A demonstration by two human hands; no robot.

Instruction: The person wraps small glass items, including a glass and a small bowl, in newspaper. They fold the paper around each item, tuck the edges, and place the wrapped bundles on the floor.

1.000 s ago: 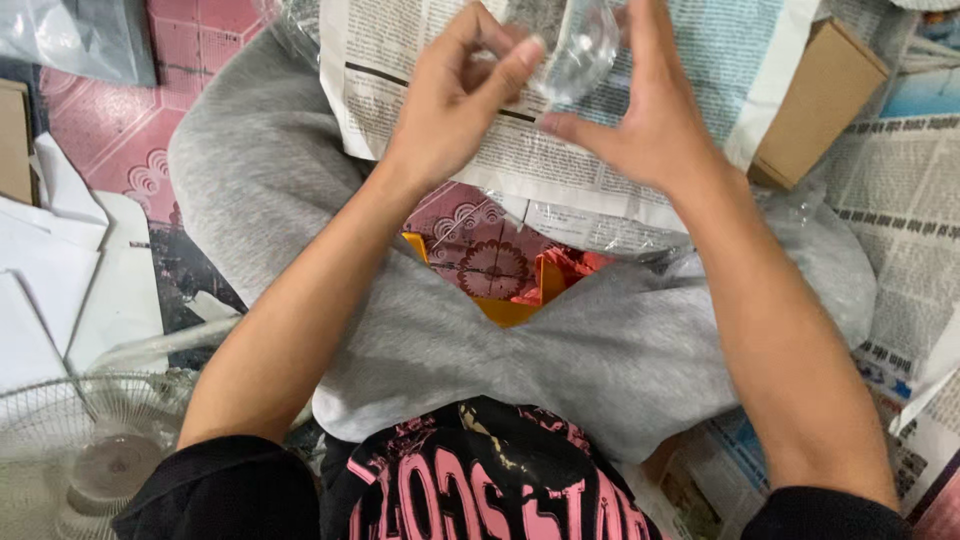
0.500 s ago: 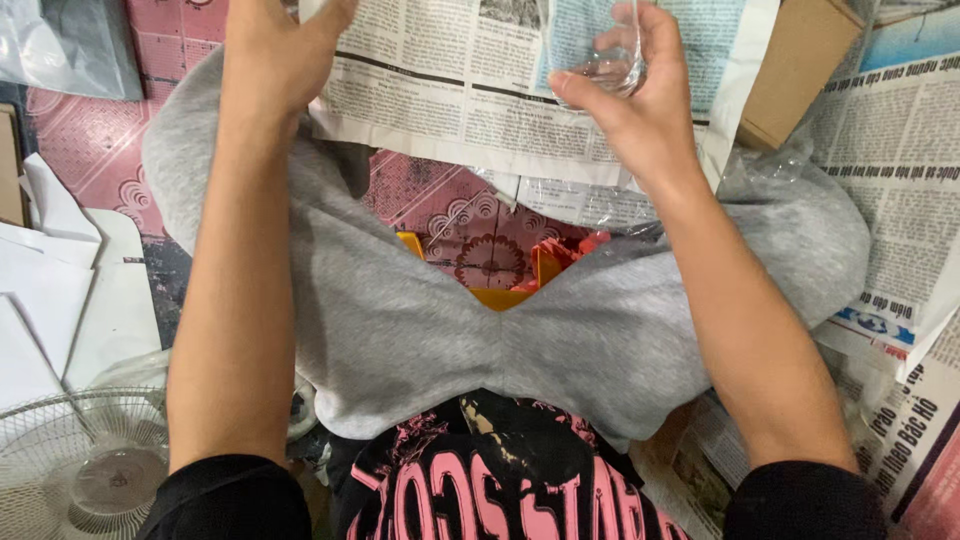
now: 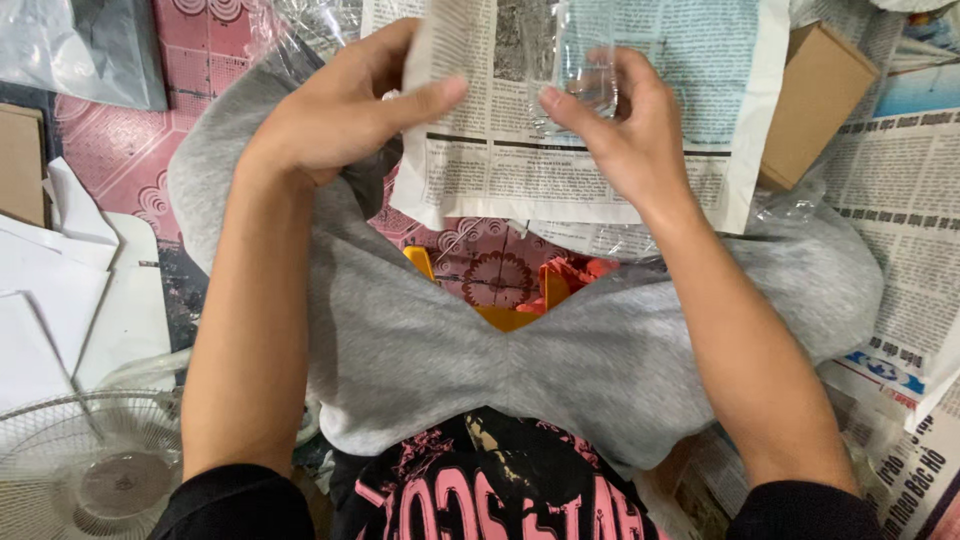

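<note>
My left hand (image 3: 335, 110) pinches the left edge of a newspaper sheet (image 3: 640, 170) and lifts it off my lap. My right hand (image 3: 620, 125) grips a clear drinking glass (image 3: 585, 70) and holds it against the sheet near its middle. The glass is see-through, so the print shows behind it. Both forearms reach forward over my crossed legs in grey trousers (image 3: 500, 350).
A brown cardboard box (image 3: 815, 100) lies at the upper right beside more newspaper (image 3: 900, 210) on the floor. An orange and yellow item (image 3: 545, 295) sits between my legs. White cards (image 3: 60, 290) and a fan grille (image 3: 90, 460) lie at the left, clear plastic bags (image 3: 90, 45) at the upper left.
My left hand left the glass, reached out to the left, then came back and took hold of the newspaper's left edge. The right hand has kept the glass over the sheet.
</note>
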